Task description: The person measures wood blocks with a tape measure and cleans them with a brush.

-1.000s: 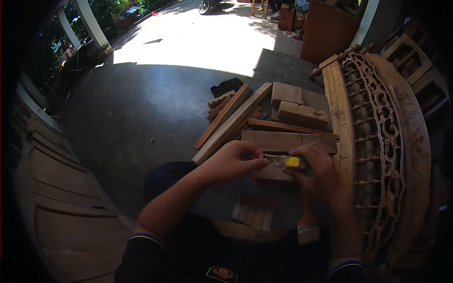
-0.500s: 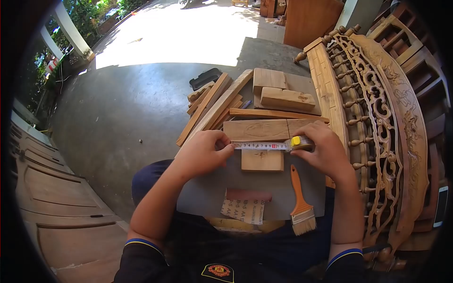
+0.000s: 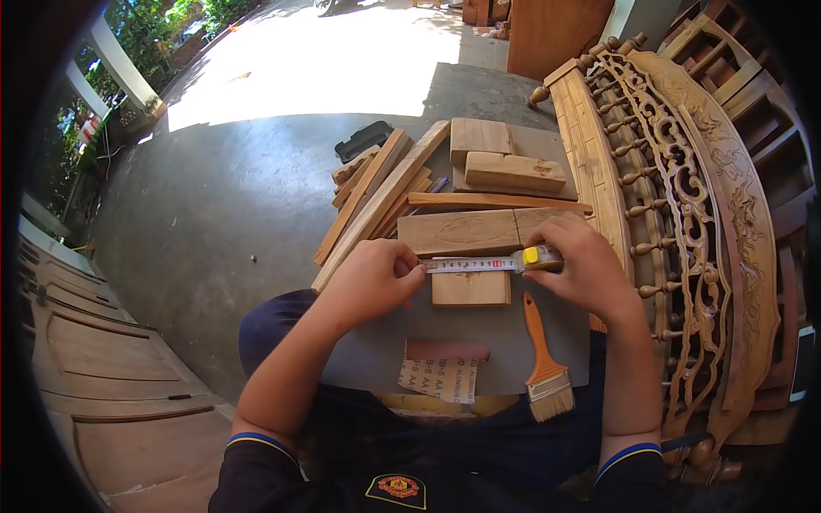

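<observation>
Between my hands a tape measure (image 3: 470,265) is pulled out, its white blade lying across the upper part of a small wooden block (image 3: 470,291). My left hand (image 3: 380,275) pinches the blade's end, left of the block. Wrapped round the case with the yellow button is my right hand (image 3: 581,261). Just beyond the blade lies a longer wooden board (image 3: 459,233). Nearer to me are a folded piece of sandpaper (image 3: 440,368), its printed back showing, and a paintbrush (image 3: 545,359) with an orange handle, bristles toward me.
Several wood strips (image 3: 380,205) lie at the left edge of the grey work surface (image 3: 363,355). Wood blocks (image 3: 513,171) sit at its back, near a black case (image 3: 363,141). Carved wooden furniture (image 3: 676,188) stands close on the right, a phone (image 3: 802,363) beside it. Wooden panels (image 3: 120,376) are at left.
The view has shifted slightly, so the back of the scene sits a little higher and further left. Both hands keep their hold on the tape measure, the blade still over the small block.
</observation>
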A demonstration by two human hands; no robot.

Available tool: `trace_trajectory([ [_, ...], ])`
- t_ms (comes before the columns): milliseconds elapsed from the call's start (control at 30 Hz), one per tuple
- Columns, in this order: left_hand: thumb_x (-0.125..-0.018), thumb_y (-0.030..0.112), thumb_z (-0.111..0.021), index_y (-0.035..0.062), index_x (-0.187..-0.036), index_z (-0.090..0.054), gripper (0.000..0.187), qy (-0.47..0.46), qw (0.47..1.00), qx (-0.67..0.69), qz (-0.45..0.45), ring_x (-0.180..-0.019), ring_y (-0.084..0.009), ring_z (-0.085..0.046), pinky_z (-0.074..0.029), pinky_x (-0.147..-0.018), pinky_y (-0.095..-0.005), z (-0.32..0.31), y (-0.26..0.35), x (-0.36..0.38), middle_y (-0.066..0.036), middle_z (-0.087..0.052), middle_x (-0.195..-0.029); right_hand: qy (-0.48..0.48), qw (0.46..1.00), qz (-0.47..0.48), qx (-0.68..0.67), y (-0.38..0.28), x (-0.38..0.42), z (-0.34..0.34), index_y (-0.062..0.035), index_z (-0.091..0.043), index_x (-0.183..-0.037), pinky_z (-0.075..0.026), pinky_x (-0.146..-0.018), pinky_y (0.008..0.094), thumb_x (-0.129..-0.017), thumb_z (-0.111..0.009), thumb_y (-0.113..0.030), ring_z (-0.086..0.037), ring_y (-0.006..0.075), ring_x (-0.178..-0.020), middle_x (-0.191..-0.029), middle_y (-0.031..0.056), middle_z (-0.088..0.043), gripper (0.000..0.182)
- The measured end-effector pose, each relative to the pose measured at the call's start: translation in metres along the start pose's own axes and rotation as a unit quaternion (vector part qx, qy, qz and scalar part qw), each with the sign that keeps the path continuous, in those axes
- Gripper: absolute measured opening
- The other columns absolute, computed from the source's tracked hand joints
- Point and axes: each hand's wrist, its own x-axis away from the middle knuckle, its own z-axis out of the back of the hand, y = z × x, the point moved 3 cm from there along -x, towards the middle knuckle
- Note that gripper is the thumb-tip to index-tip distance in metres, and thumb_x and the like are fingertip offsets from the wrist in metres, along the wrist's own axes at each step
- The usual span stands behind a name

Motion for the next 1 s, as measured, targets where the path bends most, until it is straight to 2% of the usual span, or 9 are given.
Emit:
trace_trajectory([
  [233, -0.098, 0.018, -0.067, -0.0054, -0.095, -0.071, 0.024, -0.015, 1.000, 0.008, -0.023, -0.063, -0.0132, -0.072, -0.054, -0.059, -0.0292, -0.007, 0.002, -0.002, -0.009, -0.074, -0.075, -0.026, 0.998, 0.007, -0.049, 0.001, 0.000, -0.006, -0.0053, -0.067, -0.102, -0.054, -0.087, 0.0429, -0.075, -0.087, -0.013, -0.065, 0.0335, -0.099, -0.102, 0.0125, -0.066, 0.034],
  [567, -0.100, 0.021, -0.067, -0.0054, -0.095, -0.070, 0.027, -0.018, 0.998, 0.063, -0.013, -0.062, -0.0127, -0.071, -0.053, -0.059, -0.0283, -0.012, -0.003, -0.007, -0.007, -0.072, -0.074, -0.052, 0.998, -0.005, -0.036, -0.001, 0.001, -0.012, -0.0047, -0.068, -0.105, -0.055, -0.090, 0.0448, -0.078, -0.084, -0.011, -0.068, 0.0360, -0.103, -0.106, 0.0142, -0.070, 0.032],
  [1000, -0.101, 0.023, -0.067, -0.0036, -0.093, -0.068, 0.028, -0.020, 0.998, 0.053, -0.018, -0.062, -0.0123, -0.068, -0.054, -0.060, -0.0286, -0.014, -0.007, -0.009, -0.007, -0.072, -0.075, -0.064, 0.997, -0.021, -0.036, -0.002, 0.002, -0.014, -0.0065, -0.068, -0.107, -0.055, -0.090, 0.0453, -0.080, -0.084, -0.012, -0.068, 0.0369, -0.102, -0.105, 0.0151, -0.070, 0.032],
])
